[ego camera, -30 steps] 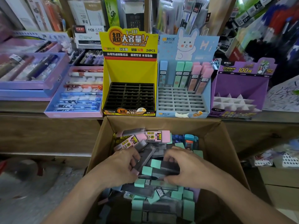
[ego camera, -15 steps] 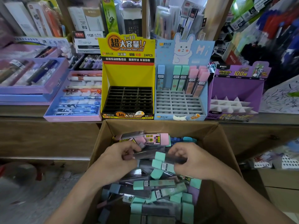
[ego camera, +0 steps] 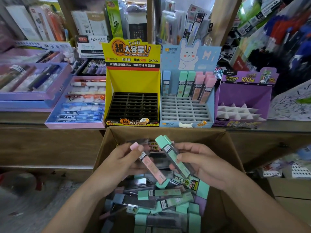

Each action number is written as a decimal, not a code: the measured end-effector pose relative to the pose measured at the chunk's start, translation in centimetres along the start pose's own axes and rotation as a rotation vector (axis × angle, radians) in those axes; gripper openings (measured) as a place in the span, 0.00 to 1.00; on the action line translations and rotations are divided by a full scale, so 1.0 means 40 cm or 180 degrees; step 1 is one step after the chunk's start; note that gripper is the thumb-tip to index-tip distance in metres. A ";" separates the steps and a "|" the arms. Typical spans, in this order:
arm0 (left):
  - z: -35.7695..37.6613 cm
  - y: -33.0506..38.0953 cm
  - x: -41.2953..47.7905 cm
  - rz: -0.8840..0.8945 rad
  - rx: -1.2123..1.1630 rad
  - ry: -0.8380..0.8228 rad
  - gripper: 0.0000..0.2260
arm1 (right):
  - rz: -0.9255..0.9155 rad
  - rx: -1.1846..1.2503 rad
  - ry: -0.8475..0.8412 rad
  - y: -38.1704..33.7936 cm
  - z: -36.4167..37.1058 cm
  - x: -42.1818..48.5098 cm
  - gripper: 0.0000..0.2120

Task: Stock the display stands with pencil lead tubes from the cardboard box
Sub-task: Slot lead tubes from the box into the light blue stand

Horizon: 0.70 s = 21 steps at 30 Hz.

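Pencil lead tubes [ego camera: 159,194]: a loose heap in the cardboard box, below both grips and nearer than them. They lie crosswise, so each must be picked out and turned before it suits a slot.
Cardboard box [ego camera: 235,157]: open, under and around both grips, with its far wall just below the desk [ego camera: 20,117] edge. It is probably set there to keep the reach to the stands short.
Left grip [ego camera: 117,163]: fingers and thumb are clamped on a pink-capped tube [ego camera: 148,163], held above the heap with the cap tilted away.
Right grip [ego camera: 202,163]: pinched round a mint-capped tube [ego camera: 173,157], just right of the pink one. It may be two tubes stacked; I cannot tell. The label faces up, likely so the kind can be read.
Colour split: one colour per grip, which should make it easy to match each tube to its row.
Yellow stand [ego camera: 133,81]: on the desk beyond the left grip, its black grid holding no tubes.
Blue rabbit stand [ego camera: 190,58]: beyond the right grip. The back row holds upright blue, mint and pink tubes and the front slots are bare. It is the likely home for both held tubes.
Purple stand [ego camera: 244,95]: far to the right of the right grip, its white dividers unfilled.
Pen trays [ego camera: 79,105]: far to the left of the left grip.
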<state>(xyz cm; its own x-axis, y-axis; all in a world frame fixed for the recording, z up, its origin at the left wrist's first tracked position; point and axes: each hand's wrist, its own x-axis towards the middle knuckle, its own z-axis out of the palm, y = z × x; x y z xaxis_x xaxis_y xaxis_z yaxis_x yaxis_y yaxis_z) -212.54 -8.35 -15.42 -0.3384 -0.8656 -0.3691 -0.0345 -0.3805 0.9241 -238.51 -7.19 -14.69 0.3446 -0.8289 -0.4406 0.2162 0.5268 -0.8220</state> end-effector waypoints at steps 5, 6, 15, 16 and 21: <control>0.022 0.000 -0.003 -0.0111 -0.0318 0.0015 0.20 | 0.0026 0.0056 -0.0216 0.019 0.005 0.013 0.21; 0.028 -0.002 -0.002 -0.0105 -0.0363 0.0031 0.21 | 0.0029 0.0006 -0.0233 0.023 0.006 0.017 0.21; 0.094 0.011 -0.002 0.0075 -0.0566 -0.0326 0.13 | -0.0107 -0.0117 -0.0232 0.025 0.011 0.019 0.22; 0.102 0.013 0.000 0.0145 -0.0565 -0.0287 0.13 | -0.0135 -0.0169 -0.0194 0.024 0.015 0.018 0.22; 0.127 0.008 0.021 0.0238 -0.0670 0.0041 0.07 | -0.0127 0.0065 -0.0126 0.029 0.034 0.014 0.17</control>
<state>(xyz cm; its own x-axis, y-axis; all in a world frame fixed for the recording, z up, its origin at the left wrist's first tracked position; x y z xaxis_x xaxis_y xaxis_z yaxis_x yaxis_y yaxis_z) -217.59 -7.54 -14.94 -0.3206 -0.8976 -0.3026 0.1878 -0.3734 0.9085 -236.84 -6.77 -15.40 0.3711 -0.8415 -0.3925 0.2490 0.4974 -0.8310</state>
